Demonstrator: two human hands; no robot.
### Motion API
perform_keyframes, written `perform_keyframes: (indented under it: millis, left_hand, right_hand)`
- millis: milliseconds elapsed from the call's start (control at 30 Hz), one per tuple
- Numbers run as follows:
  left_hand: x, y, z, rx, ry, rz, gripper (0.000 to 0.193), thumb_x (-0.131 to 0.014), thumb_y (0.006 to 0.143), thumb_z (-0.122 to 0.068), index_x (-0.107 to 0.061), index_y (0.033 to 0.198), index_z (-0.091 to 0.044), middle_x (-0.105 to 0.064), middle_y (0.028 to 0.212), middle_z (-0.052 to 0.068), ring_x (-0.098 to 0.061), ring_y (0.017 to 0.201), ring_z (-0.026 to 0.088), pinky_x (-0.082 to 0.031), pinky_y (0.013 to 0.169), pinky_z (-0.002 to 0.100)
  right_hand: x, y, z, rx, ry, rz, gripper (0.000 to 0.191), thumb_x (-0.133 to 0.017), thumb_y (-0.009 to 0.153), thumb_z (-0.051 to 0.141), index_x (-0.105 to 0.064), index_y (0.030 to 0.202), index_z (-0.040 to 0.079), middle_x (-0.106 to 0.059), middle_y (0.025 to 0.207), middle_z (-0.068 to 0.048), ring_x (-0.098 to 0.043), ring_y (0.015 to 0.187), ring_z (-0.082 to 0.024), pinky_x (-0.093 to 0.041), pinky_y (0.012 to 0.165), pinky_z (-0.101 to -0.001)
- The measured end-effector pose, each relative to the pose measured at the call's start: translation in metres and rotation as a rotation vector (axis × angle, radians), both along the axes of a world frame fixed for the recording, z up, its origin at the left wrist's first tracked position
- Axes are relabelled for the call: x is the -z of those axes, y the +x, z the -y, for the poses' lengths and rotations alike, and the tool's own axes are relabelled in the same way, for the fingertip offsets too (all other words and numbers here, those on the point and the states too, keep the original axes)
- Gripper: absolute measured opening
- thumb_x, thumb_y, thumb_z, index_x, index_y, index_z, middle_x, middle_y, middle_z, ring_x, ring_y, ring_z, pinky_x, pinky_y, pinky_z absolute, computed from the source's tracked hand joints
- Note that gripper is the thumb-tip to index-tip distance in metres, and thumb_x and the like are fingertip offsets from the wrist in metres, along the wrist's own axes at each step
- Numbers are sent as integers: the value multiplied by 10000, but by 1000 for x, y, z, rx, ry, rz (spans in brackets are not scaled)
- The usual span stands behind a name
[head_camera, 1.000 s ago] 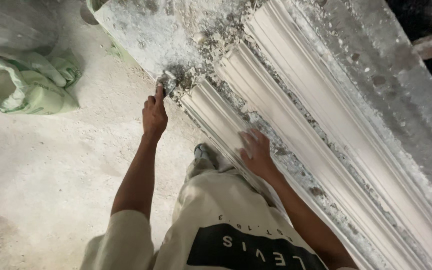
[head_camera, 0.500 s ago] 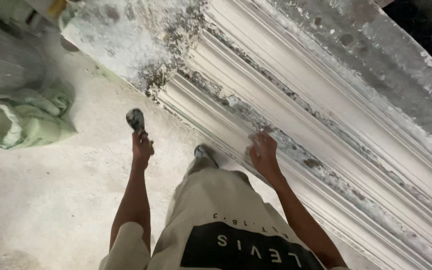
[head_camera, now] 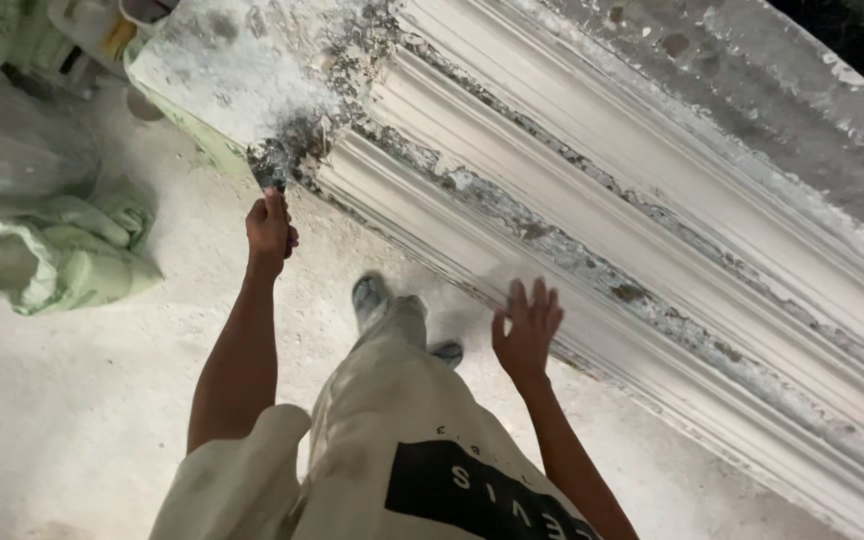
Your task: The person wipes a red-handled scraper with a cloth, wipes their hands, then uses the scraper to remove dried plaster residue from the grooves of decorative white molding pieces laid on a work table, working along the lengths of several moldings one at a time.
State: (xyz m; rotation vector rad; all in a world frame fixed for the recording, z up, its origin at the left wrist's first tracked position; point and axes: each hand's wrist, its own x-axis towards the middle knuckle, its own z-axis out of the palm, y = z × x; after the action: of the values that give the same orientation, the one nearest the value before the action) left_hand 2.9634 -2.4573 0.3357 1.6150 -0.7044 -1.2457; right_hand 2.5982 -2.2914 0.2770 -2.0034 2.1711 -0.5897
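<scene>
My left hand [head_camera: 270, 228] grips a plaster-caked scraper [head_camera: 271, 165] with its blade against the near end of a long white ribbed plaster moulding [head_camera: 592, 200]. That moulding lies on a bench and runs from upper left to lower right. My right hand [head_camera: 526, 330] is open with fingers spread, hovering just off the moulding's lower front edge; whether it touches the edge is unclear. Grey crumbled plaster lines the grooves around the scraper.
A pale green sack [head_camera: 62, 255] lies crumpled on the dusty floor [head_camera: 62, 420] at left. Containers [head_camera: 92, 30] stand at the top left beside the bench end. My feet [head_camera: 370, 295] stand close to the bench's front.
My left hand has lifted the scraper from mid-air back up to the moulding's end. My right hand has come off the moulding and opened its fingers. The view shifted slightly.
</scene>
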Motion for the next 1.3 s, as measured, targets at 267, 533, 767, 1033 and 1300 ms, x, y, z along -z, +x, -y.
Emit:
perform_keyframes:
  millis: [267,533,767,1033,1300]
  left_hand:
    - [37,46,44,196,-107,-353,315,-577,1045,-464,-570,921,-175,-516,668,-25,-459,461,62,-340,379,245]
    - [42,137,22,482,701,654,725,-433,1051,-633,-739,942,16,-753,796,248,-728,715,364,-549,625,476]
    - [51,149,70,-433,272,584,561,-533,1063,-514,-484,1197,28,-647,997,218,-639,628,261,-557,449,430]
    - [13,120,145,99,-719,497,247,-519,1135,-89,-488,1347,35,-566,1018,72,-538,816,129,-463,677,265]
    - [-18,-5,171,1273,-683,670,288,-636,1021,-209,-638,1283,-89,-693,1148,120,-740,864,256,-610,727,379]
  right_hand:
    - [5,78,34,127,-82,44,609,-617,981,240,-445,1535,56,-266,1650,-272,-191,1532,-525,-165,1206,-685]
    - [-12,171,95,71,-72,129,547,-641,963,160,-502,1481,50,-323,1627,-266,-247,1538,-486,-226,1244,-629]
    - [-11,150,91,286,-13,22,581,-656,966,187,-488,1511,77,-300,1624,-299,-261,1508,-508,-252,1231,-639]
    - [-15,96,56,660,118,-47,858,-704,961,547,-370,1598,80,-177,1602,-442,-139,1463,-671,-242,1118,-754]
    - [-24,99,53,694,31,-15,808,-738,944,565,-474,1572,131,-247,1624,-387,-242,1447,-685,-345,1129,-711]
